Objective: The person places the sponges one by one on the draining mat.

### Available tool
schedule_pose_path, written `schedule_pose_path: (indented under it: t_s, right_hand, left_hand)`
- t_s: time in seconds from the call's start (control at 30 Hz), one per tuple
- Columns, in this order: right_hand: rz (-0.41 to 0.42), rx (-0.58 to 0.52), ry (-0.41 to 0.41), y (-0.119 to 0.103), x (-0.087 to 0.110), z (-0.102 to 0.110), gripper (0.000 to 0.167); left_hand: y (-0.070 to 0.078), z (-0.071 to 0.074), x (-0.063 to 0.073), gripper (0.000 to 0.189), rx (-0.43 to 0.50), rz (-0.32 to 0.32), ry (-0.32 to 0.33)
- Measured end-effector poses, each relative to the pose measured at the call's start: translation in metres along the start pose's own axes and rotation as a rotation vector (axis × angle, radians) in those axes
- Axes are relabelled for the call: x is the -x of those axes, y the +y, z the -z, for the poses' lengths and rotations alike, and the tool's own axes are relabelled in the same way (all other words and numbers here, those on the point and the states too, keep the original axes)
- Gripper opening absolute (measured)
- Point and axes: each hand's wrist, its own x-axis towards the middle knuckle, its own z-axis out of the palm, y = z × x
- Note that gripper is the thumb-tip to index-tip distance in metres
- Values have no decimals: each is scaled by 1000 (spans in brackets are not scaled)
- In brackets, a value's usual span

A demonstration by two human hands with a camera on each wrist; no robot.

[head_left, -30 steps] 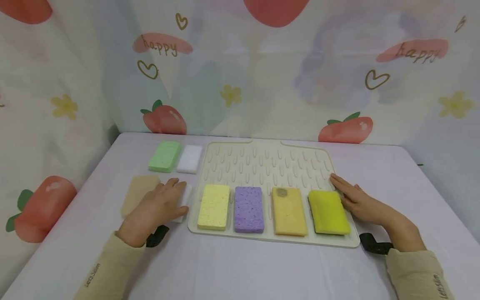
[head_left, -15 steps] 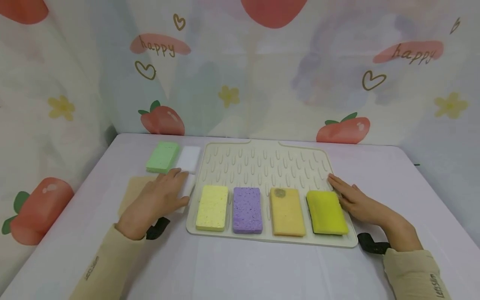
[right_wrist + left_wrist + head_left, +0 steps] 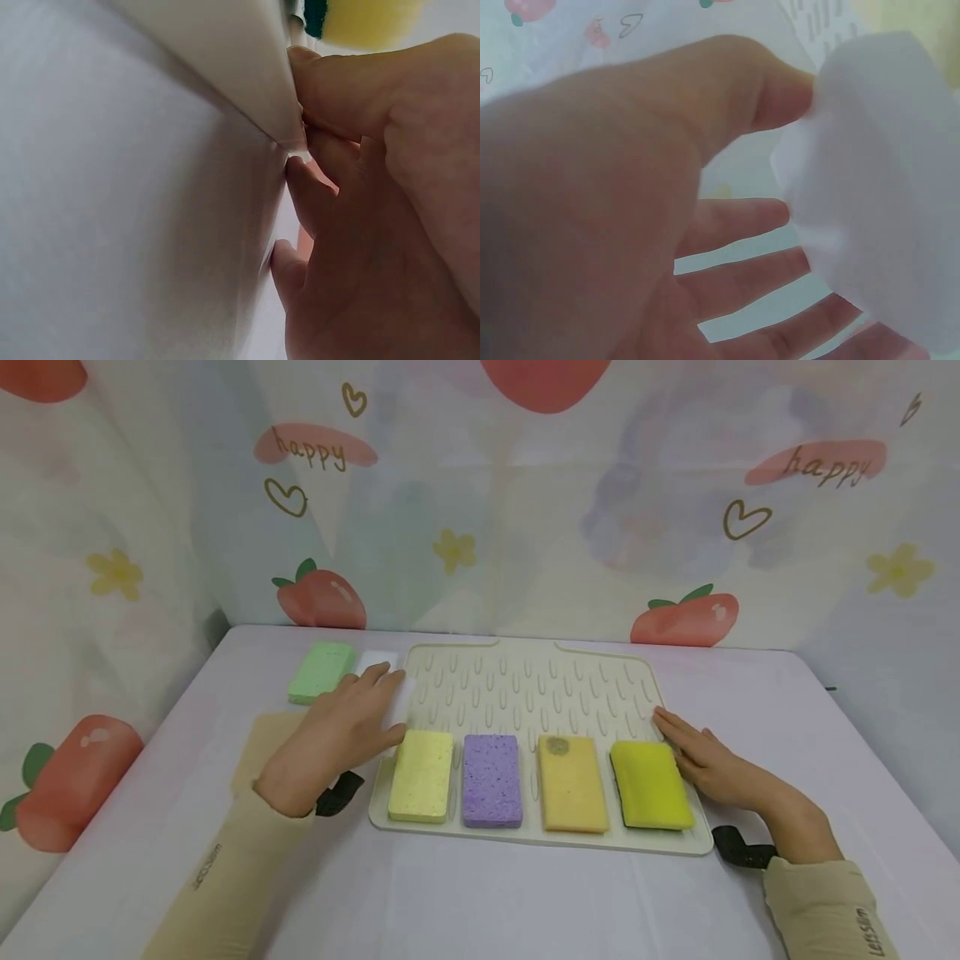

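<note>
My left hand [image 3: 337, 727] pinches a white sponge [image 3: 877, 187] between thumb and fingertips at the left edge of a cream ridged mat [image 3: 517, 689]. In the head view the hand mostly hides that sponge. My right hand [image 3: 716, 764] rests against the mat's right edge with fairly straight fingers, touching the rim, as the right wrist view also shows. Along the mat's front lie a pale yellow sponge [image 3: 422, 777], a purple sponge [image 3: 492, 781], an orange-yellow sponge [image 3: 573, 789] with a dark spot, and a bright yellow sponge [image 3: 651, 785] with a dark green underside.
Left of the mat, a green sponge [image 3: 321, 672] lies beside another white sponge [image 3: 377, 657], which my left hand partly covers. A flat beige piece [image 3: 258, 739] lies under my left forearm. A patterned curtain [image 3: 525, 527] stands behind the white table [image 3: 525, 902].
My left hand has moved right and away from me, carrying the white sponge from the table to the mat's left edge. The right hand has stayed at the mat's right edge.
</note>
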Motion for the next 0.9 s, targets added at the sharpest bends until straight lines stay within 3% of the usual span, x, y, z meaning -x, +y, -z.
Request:
schedule_pose_path:
  t_s: [0.43, 0.9]
  right_hand:
    - [-22, 56, 2, 2, -2, 0, 59]
    - [-28, 39, 5, 0, -2, 0, 59]
  left_hand:
    - [29, 9, -15, 68, -21, -11, -30]
    - [66, 8, -43, 57, -9, -182, -55]
